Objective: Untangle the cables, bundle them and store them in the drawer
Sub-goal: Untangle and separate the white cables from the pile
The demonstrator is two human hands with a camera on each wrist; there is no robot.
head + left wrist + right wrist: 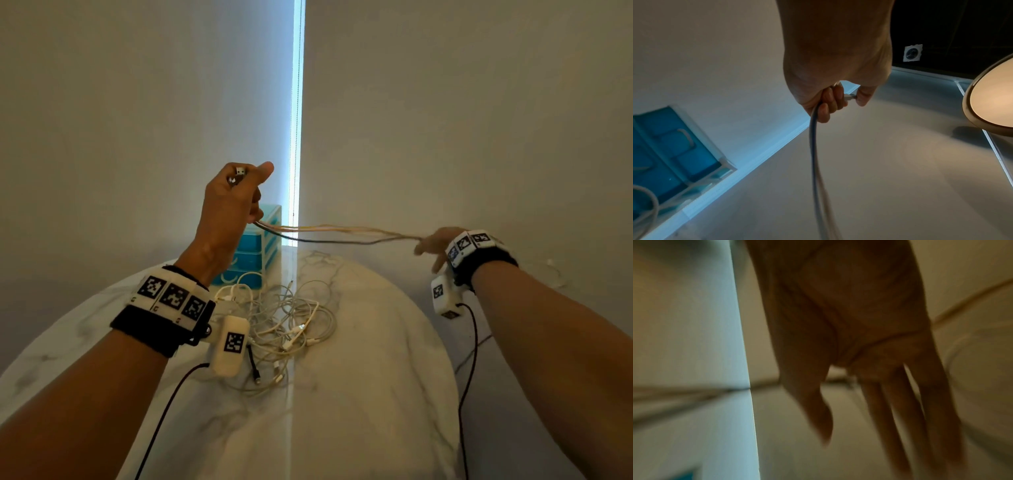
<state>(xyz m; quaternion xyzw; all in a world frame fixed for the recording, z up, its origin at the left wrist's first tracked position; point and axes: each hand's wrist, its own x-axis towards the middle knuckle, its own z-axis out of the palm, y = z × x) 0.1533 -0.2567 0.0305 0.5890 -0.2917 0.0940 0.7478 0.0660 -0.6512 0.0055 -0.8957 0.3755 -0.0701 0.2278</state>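
Note:
My left hand (245, 181) is raised above the table and grips the plug ends (239, 173) of a bunch of cable strands (335, 234), orange, white and dark. In the left wrist view the curled fingers and thumb of that hand (849, 98) hold a plug, and the cable (813, 146) hangs down. The strands stretch rightward to my right hand (428, 248). There the blurred fingers (900, 418) are straight, and the strands cross by the thumb's fork. A tangle of white cables (291, 322) lies on the marble table (376, 377). The blue drawer unit (263, 246) stands behind it, drawers closed.
A short black cable end (254, 366) lies at the tangle's near side. The round table's edge curves off on the right (442, 342). Pale blinds with a bright gap (297, 120) rise just behind the drawer unit (674, 146). Black cords hang from both wrist devices.

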